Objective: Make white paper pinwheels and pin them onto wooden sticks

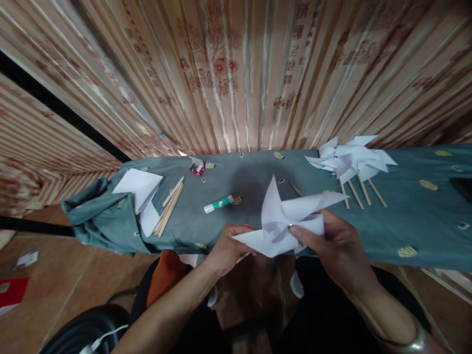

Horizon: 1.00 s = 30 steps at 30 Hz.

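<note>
A white paper pinwheel (275,228) is held between my two hands above the near edge of the cloth-covered table. My right hand (337,246) grips it from the right, thumb pressing beside the small pin at its centre, other fingers behind the paper. On the other side, my left hand (232,248) is closed at the left blade, its fingertips partly hidden under the paper. Whether a stick is behind the pinwheel cannot be seen. Beyond it lie a glue stick (218,204) and a thin pointed brown stick (295,188).
Several finished pinwheels (363,157) on wooden sticks lie at the back right. To the left are folded white paper (138,184), a bundle of wooden sticks (169,209) and a small open red box (196,167). A dark flat object (462,188) lies far right; a curtain (243,73) hangs behind.
</note>
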{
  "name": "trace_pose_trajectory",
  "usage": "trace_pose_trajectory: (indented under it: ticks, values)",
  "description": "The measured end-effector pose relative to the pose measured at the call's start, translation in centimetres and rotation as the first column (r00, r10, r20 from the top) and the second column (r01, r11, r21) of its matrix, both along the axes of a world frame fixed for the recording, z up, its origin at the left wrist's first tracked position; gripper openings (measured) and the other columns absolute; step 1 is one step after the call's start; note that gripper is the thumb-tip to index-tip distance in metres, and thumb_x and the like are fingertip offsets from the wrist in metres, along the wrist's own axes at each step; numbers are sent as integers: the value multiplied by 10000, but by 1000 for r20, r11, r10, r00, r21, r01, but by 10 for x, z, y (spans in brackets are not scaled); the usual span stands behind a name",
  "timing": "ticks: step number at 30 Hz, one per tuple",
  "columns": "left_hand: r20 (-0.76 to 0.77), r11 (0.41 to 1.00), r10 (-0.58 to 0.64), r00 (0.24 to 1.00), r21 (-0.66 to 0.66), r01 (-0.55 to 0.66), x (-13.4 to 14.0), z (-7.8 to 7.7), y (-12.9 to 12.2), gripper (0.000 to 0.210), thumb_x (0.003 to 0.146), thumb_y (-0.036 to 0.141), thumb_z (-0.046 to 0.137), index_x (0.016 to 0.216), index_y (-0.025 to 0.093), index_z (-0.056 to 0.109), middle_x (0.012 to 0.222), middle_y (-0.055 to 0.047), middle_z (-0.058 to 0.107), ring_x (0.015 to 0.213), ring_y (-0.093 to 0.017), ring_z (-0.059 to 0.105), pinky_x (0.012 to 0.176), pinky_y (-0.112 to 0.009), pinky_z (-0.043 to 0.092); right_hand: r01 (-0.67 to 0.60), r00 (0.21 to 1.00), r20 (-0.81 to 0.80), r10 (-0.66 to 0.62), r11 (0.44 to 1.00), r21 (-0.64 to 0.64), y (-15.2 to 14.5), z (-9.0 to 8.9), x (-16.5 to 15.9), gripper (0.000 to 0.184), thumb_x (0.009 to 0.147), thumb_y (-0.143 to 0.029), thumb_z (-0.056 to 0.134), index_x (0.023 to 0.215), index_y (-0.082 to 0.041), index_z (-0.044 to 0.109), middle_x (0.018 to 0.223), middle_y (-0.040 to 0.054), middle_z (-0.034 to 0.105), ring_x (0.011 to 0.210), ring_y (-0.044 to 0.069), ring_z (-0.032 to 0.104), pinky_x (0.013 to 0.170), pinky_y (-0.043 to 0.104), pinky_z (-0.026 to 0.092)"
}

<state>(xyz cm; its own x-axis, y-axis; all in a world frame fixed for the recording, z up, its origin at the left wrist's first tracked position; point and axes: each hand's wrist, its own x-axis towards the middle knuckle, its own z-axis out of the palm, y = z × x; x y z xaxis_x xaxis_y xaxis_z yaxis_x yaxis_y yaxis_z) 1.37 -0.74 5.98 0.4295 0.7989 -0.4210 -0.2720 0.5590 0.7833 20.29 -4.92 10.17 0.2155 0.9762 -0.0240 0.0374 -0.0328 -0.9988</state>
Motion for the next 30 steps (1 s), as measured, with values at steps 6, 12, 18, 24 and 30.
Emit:
trace_pose_trajectory:
  ticks: [6, 12, 18, 24, 30]
  values:
    - [-11, 997, 71, 997, -38, -72, 5, -11, 4, 206, 421, 111, 803, 615, 100, 734, 528, -27, 647, 481, -87, 511, 492, -207, 386, -63, 922, -387, -2, 986, -154, 31, -23, -2, 371, 568, -365, 888, 843, -180, 722, 791, 42, 776, 662, 175, 690, 650, 291, 559]
    - [-29, 987, 152, 988, -54, -154, 2, -13, 3, 189, 410, 126, 808, 564, 103, 701, 510, -14, 633, 469, -73, 522, 493, -196, 402, -104, 901, -433, 25, 982, -159, 48, -37, -6, 395, 460, -351, 932, 752, -186, 723, 742, 16, 765, 658, 161, 673, 679, 281, 534]
    - [-29, 959, 256, 966, -120, -257, -4, -16, -8, 193, 420, 62, 810, 572, 91, 695, 509, -17, 641, 470, -73, 532, 483, -171, 406, -263, 938, -280, 202, 944, -198, 65, -40, -10, 456, 447, -426, 909, 764, -167, 709, 703, 27, 746, 654, 178, 677, 698, 304, 525]
    - [-16, 880, 408, 913, -259, -398, -3, -40, -46, 164, 508, -28, 734, 609, 87, 675, 491, 5, 597, 438, -50, 492, 455, -149, 379, -434, 901, -141, 410, 842, -321, 78, -55, -19, 393, 412, -313, 892, 709, -134, 707, 638, 20, 718, 582, 161, 617, 596, 276, 464]
    - [-9, 803, 492, 870, -381, -458, -1, -55, -64, 178, 589, -67, 653, 675, 87, 679, 522, 2, 611, 435, -36, 503, 455, -117, 383, -516, 842, -81, 534, 749, -415, 86, -67, -24, 327, 435, -264, 851, 701, -126, 722, 639, 25, 712, 583, 168, 602, 581, 270, 442]
